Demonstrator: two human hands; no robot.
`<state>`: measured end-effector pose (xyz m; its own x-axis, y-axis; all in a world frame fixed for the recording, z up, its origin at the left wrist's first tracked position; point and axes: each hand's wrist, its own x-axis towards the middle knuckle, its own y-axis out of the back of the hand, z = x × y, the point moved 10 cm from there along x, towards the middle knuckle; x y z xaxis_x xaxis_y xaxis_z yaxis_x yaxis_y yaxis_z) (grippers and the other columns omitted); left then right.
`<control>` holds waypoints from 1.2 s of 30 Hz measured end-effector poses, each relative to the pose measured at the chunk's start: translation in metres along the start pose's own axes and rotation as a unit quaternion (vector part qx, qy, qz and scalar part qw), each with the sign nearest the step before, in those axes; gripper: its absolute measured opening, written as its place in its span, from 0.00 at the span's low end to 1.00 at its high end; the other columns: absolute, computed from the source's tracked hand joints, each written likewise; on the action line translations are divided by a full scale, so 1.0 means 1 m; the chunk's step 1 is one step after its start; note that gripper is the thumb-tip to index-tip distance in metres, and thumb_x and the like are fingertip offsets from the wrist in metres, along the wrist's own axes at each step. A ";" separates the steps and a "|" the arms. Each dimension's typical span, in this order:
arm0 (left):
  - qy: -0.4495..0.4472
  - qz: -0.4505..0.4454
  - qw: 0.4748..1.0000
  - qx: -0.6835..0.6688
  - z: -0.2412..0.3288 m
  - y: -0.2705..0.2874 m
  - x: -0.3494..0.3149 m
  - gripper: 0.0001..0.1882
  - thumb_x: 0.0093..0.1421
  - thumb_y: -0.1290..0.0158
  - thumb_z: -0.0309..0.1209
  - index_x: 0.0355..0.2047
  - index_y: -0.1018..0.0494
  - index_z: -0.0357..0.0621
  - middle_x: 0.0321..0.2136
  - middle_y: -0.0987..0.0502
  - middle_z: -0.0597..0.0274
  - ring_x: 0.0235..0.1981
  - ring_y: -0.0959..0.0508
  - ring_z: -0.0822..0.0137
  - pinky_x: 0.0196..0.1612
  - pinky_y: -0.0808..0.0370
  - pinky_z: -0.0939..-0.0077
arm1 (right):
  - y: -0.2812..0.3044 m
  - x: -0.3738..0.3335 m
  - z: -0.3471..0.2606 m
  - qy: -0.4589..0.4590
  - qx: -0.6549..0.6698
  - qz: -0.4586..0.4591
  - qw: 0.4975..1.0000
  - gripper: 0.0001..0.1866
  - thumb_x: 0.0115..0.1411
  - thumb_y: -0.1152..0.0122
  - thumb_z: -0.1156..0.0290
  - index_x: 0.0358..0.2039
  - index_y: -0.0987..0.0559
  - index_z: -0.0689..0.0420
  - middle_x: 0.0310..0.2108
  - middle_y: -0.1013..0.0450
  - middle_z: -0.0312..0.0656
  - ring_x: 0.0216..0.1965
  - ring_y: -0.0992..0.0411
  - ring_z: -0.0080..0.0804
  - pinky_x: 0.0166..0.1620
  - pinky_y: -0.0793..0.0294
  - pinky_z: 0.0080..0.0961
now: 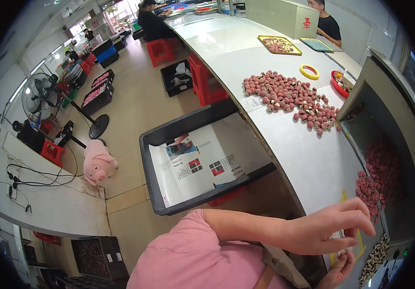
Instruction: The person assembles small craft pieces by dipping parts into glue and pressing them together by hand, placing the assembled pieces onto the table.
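Observation:
My left hand reaches across to the near edge of the white table, fingers spread and slightly curled, thumb below. My right hand sits just under it at the lower edge of the view, fingers curled upward toward the left hand. A small pale bit shows between the two hands; I cannot tell which hand holds it. Right beside them a metal trough holds small pink pieces. A strip of dark and white pieces lies below that.
A big heap of pink pieces lies on the table, with a yellow tape ring, red bowl, yellow tray and box beyond. A black bin lined with printed paper, red stools, a pink plush pig and a fan stand left. Seated people work farther back.

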<state>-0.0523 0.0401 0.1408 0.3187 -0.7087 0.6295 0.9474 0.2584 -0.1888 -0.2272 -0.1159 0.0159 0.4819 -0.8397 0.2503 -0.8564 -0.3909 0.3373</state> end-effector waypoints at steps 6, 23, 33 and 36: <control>-0.012 -0.010 1.000 0.023 -0.006 -0.004 -0.005 0.11 0.60 0.52 0.18 0.43 0.30 0.42 0.43 0.34 0.59 0.41 0.28 0.64 0.44 0.29 0.74 | 0.033 -0.010 0.016 -0.033 -0.033 0.053 0.997 0.15 0.65 0.47 0.65 0.44 0.25 0.64 0.40 0.27 0.46 0.39 0.31 0.35 0.46 0.32 0.29; 0.017 -0.016 1.000 0.016 -0.027 -0.018 -0.017 0.17 0.50 0.53 0.11 0.40 0.31 0.40 0.39 0.37 0.60 0.32 0.27 0.72 0.38 0.28 0.79 | 0.053 -0.021 0.020 -0.028 -0.061 0.103 0.992 0.14 0.65 0.48 0.67 0.43 0.26 0.66 0.38 0.27 0.48 0.37 0.30 0.37 0.42 0.29 0.30; 0.014 -0.032 0.999 0.038 -0.045 -0.031 -0.034 0.16 0.50 0.53 0.12 0.39 0.31 0.40 0.38 0.36 0.55 0.36 0.28 0.60 0.40 0.27 0.73 | -0.023 -0.035 -0.054 0.156 0.005 -0.077 0.985 0.17 0.66 0.47 0.64 0.46 0.27 0.64 0.43 0.27 0.50 0.43 0.27 0.37 0.45 0.26 0.28; -0.006 -0.028 0.998 0.057 -0.047 -0.031 -0.037 0.15 0.50 0.52 0.13 0.38 0.31 0.40 0.38 0.36 0.55 0.37 0.28 0.60 0.40 0.28 0.72 | -0.027 -0.035 -0.051 0.139 0.017 -0.080 0.987 0.16 0.66 0.47 0.66 0.46 0.27 0.65 0.44 0.27 0.50 0.43 0.28 0.36 0.45 0.26 0.28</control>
<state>-0.0917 0.0277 0.0883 0.2649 -0.7157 0.6462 0.9538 0.2930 -0.0664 -0.2116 -0.0566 0.0444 0.6403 -0.6318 0.4370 -0.7682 -0.5272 0.3634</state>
